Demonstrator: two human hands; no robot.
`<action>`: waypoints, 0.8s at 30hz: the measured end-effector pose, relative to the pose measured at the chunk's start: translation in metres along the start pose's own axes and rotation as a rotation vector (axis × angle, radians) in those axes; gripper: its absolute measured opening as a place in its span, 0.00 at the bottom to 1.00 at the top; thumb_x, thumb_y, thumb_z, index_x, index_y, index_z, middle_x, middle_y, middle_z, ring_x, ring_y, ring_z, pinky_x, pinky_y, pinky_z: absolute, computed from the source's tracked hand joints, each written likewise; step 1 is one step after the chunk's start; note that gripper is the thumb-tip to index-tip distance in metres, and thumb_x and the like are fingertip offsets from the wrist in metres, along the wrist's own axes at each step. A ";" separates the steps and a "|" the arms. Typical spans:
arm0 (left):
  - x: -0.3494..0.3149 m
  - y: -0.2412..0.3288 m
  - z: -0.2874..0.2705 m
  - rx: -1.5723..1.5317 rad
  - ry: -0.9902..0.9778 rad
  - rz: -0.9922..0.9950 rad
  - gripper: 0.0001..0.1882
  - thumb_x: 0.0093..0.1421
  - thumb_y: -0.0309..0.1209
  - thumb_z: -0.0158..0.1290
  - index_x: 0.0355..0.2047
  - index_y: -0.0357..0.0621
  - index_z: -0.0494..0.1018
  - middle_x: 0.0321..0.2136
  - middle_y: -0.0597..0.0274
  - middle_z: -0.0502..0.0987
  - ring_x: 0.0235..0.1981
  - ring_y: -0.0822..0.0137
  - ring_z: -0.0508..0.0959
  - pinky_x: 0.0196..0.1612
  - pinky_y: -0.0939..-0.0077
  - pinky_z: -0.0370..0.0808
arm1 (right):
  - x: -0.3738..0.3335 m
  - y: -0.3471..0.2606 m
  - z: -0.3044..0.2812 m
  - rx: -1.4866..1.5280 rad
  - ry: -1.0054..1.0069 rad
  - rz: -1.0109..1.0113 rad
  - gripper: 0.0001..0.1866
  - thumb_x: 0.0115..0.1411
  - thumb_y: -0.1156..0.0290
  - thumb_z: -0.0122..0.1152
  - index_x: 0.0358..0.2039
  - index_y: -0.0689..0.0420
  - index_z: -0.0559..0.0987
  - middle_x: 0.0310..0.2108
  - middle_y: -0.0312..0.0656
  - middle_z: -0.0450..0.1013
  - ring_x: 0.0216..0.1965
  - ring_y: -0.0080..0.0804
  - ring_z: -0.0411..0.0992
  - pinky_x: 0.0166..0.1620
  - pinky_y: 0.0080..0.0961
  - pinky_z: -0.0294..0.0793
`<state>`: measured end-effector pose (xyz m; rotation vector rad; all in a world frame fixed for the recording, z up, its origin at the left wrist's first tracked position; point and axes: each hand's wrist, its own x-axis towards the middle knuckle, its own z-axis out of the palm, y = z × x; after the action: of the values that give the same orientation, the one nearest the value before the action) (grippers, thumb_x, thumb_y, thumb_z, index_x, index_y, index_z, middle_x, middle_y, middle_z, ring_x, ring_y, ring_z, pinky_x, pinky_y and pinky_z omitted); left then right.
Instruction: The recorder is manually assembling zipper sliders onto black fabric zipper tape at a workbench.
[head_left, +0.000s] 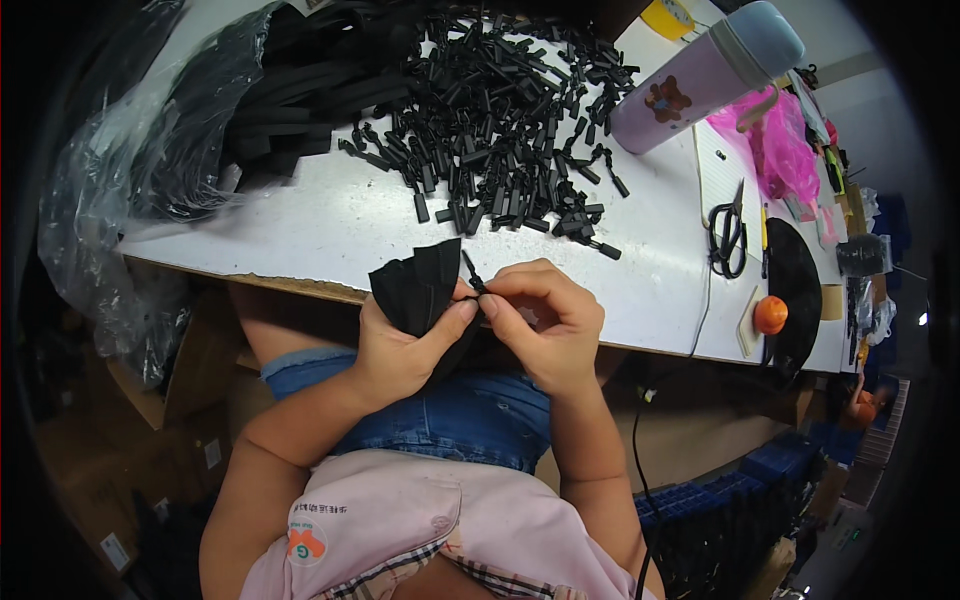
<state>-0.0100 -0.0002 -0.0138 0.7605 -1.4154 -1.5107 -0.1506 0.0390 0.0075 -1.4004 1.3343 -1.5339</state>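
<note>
My left hand [392,352] is closed around a folded bunch of black zipper strips [415,285], which fans up above the thumb. Between the fingertips of my right hand [550,325] is a small black zipper pull [475,275], its thin end pointing up. The two hands almost meet just off the table's front edge, over my lap, and the thumbs hide where the pull and the strip come together. Beyond them a large heap of similar black zipper pulls [500,120] spreads over the white table [310,220].
At the far left, more black strips [290,125] lie beside a clear plastic bag [130,200] that hangs over the edge. A lilac bottle [690,85] stands behind the heap's right side. Black scissors [728,235] and an orange round object [771,315] lie to the right.
</note>
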 end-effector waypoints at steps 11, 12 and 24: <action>-0.001 0.007 0.002 -0.057 0.057 -0.083 0.08 0.49 0.21 0.52 0.32 0.37 0.71 0.26 0.67 0.72 0.26 0.80 0.70 0.31 0.87 0.68 | -0.015 0.000 0.008 -0.079 0.077 -0.011 0.06 0.44 0.83 0.58 0.26 0.64 0.73 0.25 0.40 0.68 0.20 0.19 0.67 0.23 0.12 0.67; 0.000 0.008 0.001 -0.059 0.027 -0.053 0.08 0.49 0.21 0.52 0.32 0.36 0.70 0.26 0.66 0.72 0.26 0.79 0.70 0.31 0.87 0.68 | -0.018 0.002 0.010 0.056 0.109 0.104 0.05 0.45 0.83 0.58 0.26 0.65 0.73 0.26 0.40 0.67 0.20 0.18 0.66 0.23 0.11 0.66; 0.000 0.017 -0.006 -0.290 -0.079 -0.213 0.08 0.51 0.23 0.50 0.33 0.35 0.69 0.21 0.64 0.70 0.15 0.81 0.66 0.16 0.90 0.63 | -0.019 -0.003 0.016 0.450 0.076 0.234 0.03 0.49 0.83 0.54 0.27 0.65 0.71 0.25 0.37 0.66 0.22 0.14 0.63 0.24 0.08 0.63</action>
<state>-0.0017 -0.0016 0.0017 0.6926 -1.1634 -1.8803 -0.1312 0.0534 0.0031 -0.8845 1.0638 -1.6120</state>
